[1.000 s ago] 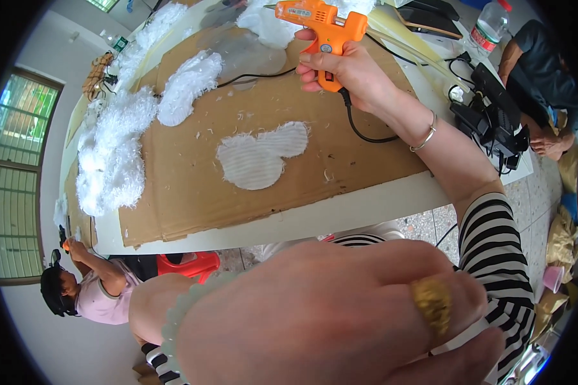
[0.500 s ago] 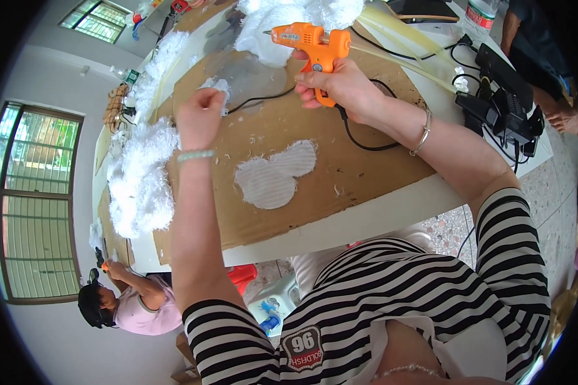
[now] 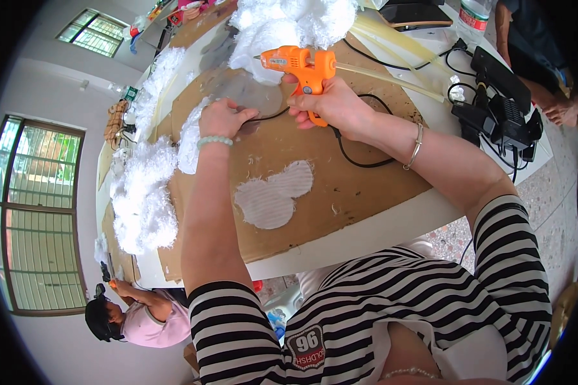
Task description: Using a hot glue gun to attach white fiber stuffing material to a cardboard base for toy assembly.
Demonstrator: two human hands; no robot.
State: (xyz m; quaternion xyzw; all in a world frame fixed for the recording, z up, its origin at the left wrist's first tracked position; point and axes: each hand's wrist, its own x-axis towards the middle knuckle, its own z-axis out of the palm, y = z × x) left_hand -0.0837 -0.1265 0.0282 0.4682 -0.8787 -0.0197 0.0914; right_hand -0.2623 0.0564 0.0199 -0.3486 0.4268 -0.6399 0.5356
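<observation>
My right hand (image 3: 334,106) grips an orange hot glue gun (image 3: 295,61), its nozzle pointing left and a pale glue stick (image 3: 372,76) running out of its back. My left hand (image 3: 223,122) rests low over the brown cardboard (image 3: 340,192), thumb apart from the fingers and near the gun's black cable. Some fingertips are hidden behind the hand. Beside its wrist lies a fuzzy white piece (image 3: 189,142). Closer to me, a white ribbed fabric piece with rounded lobes (image 3: 275,197) lies flat on the cardboard.
White fluffy material is heaped at left (image 3: 141,205) and at the far side (image 3: 289,25). Black adapters and cables (image 3: 504,115) crowd the right, near yellowish glue sticks (image 3: 398,48) and a plastic bottle (image 3: 474,19). One person in pink (image 3: 154,321) works at lower left; another person's arm shows at right.
My left hand has lowered and turned rightward; the fuzzy white piece now lies beside its wrist. My right hand and the glue gun have shifted slightly left and nearer.
</observation>
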